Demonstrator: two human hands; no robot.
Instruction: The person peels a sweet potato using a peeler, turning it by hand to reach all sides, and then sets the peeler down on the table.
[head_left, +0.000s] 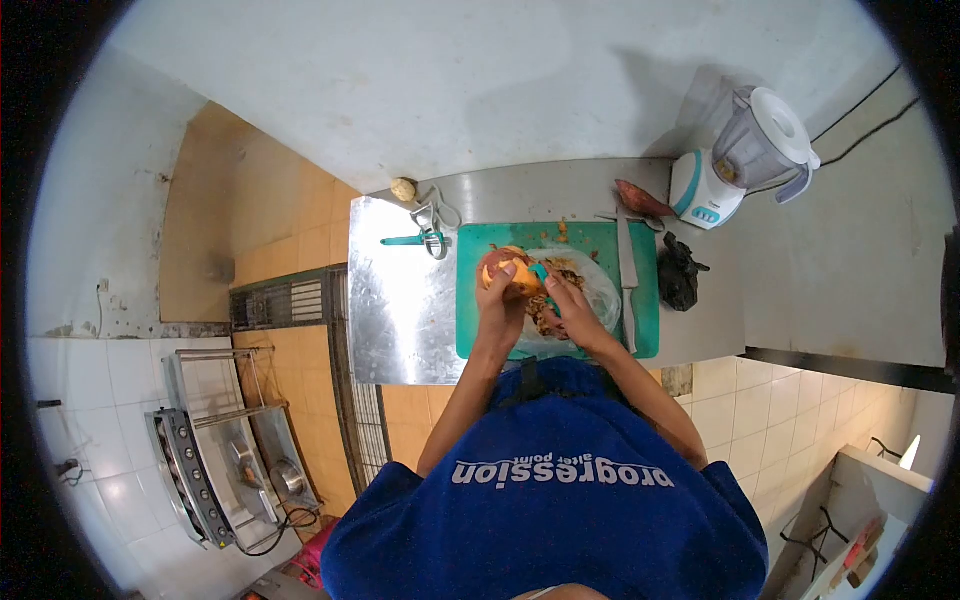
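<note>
My left hand (500, 302) is closed round a partly peeled orange tuber (518, 279), with some brown-red skin still on it. My right hand (576, 314) grips a green-handled peeler (541, 271) against the tuber's right side; its blade is too small to make out. Both hands are over a green cutting board (473, 335). Beneath them, brown peelings (566, 268) lie on a clear plastic bag (600, 290). On the board's right side rests a long knife (627, 265) with a white handle.
A blender (745, 150) stands at the back right, near a reddish tuber (642, 198) and a black plastic bag (680, 272). Another green-handled peeler (405, 240) and a pale round piece (403, 189) lie at the back left of the metal table (400, 340).
</note>
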